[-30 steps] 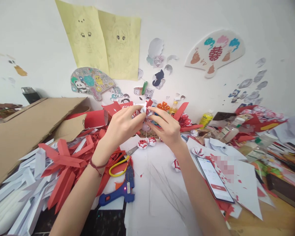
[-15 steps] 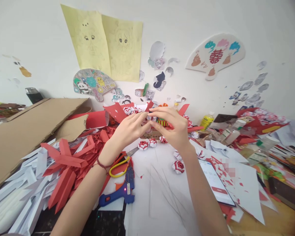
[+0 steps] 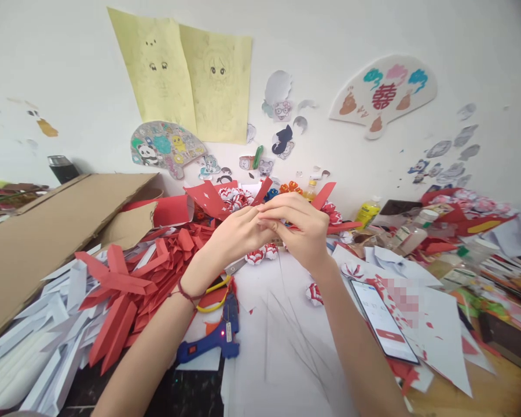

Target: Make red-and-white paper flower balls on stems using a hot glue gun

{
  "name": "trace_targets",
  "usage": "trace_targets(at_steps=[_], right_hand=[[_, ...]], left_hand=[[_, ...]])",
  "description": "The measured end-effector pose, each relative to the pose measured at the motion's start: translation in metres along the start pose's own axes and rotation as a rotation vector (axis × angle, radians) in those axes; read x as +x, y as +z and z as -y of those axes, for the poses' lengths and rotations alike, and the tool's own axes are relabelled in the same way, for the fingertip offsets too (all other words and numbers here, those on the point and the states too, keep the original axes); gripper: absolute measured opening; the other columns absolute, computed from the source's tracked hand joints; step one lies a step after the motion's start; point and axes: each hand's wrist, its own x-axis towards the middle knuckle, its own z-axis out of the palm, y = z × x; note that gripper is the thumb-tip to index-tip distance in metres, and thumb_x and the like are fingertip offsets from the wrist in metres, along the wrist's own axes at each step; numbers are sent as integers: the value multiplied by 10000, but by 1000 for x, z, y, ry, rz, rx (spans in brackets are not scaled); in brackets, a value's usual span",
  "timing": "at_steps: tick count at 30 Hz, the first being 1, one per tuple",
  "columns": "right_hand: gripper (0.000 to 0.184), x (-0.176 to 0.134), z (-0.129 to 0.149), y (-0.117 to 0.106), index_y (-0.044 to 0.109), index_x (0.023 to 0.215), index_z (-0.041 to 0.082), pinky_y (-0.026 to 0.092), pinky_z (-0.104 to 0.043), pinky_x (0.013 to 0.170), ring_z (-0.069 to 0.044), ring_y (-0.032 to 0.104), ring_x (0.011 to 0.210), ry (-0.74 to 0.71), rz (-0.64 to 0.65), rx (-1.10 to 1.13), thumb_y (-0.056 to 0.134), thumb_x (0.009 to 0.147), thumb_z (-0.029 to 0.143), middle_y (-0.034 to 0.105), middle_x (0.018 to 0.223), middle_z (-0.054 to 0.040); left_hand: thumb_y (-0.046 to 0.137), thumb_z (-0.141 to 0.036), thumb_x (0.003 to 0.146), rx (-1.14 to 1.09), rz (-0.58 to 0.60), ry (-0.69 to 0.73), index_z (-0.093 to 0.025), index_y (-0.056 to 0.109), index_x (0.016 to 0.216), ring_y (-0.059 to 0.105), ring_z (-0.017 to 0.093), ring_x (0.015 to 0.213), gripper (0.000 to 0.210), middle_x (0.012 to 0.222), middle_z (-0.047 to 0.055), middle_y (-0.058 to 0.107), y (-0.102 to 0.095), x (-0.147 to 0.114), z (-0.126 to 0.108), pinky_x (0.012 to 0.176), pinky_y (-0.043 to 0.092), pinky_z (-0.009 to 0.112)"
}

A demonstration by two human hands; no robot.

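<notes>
My left hand [image 3: 238, 233] and my right hand [image 3: 301, 229] meet above the back of the white paper sheet [image 3: 282, 324], fingertips bent and pressed together. Whatever lies between them is hidden behind the fingers. Just below sit red-and-white paper flowers [image 3: 255, 256], and another paper flower [image 3: 315, 294] rests by my right forearm. Close to my left wrist are yellow-handled scissors [image 3: 217, 295], partly covered. A blue glue gun [image 3: 212, 341] with a lit red light lies beside my left forearm.
Folded red paper strips [image 3: 125, 284] and white paper strips [image 3: 47, 324] are heaped at left, before a cardboard sheet [image 3: 69, 214]. At right lie a phone [image 3: 386, 321], paper scraps and bottles. Behind my hands are red paper wraps [image 3: 206, 200] with flowers. Long thin wires [image 3: 299, 347] lie on the sheet.
My hands have drawn closer together, and the gap between their fingers has closed. The right hand has moved slightly left and down. The view has shifted a little.
</notes>
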Motion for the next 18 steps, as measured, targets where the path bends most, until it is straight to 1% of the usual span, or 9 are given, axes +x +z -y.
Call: trace_targets(at_steps=[2,5,7,9,11,14,16,18], right_hand=[[118,1,1,-1,745,879,203,598,-381,837,-202,707,890,-12,-15,-8,678,915,113,778,897,-63],[125,2,2,-3,733,847,222,593,-389,818,-205,710,853,-6,-48,-64,671,926,147,774,857,-44],[132,2,1,-5,719,808,231,585,-389,787,-207,705,809,39,-92,-123,679,929,196,761,810,-35],[155,3,-1,-8,701,770,226,570,-380,746,-206,688,765,101,-146,-181,696,924,244,740,767,-37],[199,3,-4,-12,675,731,219,547,-360,704,-194,660,713,158,-180,-230,712,916,283,710,715,-31],[284,1,-10,-16,635,673,215,500,-317,637,-161,602,623,257,-141,-283,713,917,338,669,640,-12],[350,-1,-13,-18,607,621,209,462,-297,588,-139,556,564,340,-78,-308,718,908,377,647,597,-7],[422,-3,-16,-19,574,556,199,426,-291,547,-123,506,503,424,7,-336,731,892,401,610,534,1]], left_hand=[[535,-97,976,19,-10,-5,-173,568,829,684,178,868,169,909,80,701,-2,2,-2,723,559,295],[520,-111,987,37,0,-21,-167,581,887,679,175,872,130,949,88,703,-4,2,-1,725,558,289],[505,-128,997,60,52,-62,-165,601,975,675,180,868,105,1018,105,705,-4,-2,5,724,555,299],[498,-135,998,103,108,-117,-170,617,1052,678,195,891,135,1098,125,703,-4,-8,13,735,550,315],[505,-122,981,147,123,-182,-172,637,1062,683,215,918,163,1131,137,704,-4,-17,23,753,542,327],[508,-112,953,200,104,-322,-187,666,1030,684,225,922,191,1143,131,715,-4,-28,37,746,525,325],[517,-117,935,220,86,-401,-196,679,1011,680,220,886,195,1139,124,722,-6,-31,42,713,510,320],[525,-107,910,231,62,-441,-199,683,984,668,209,840,198,1130,116,726,-8,-32,45,686,493,314]])
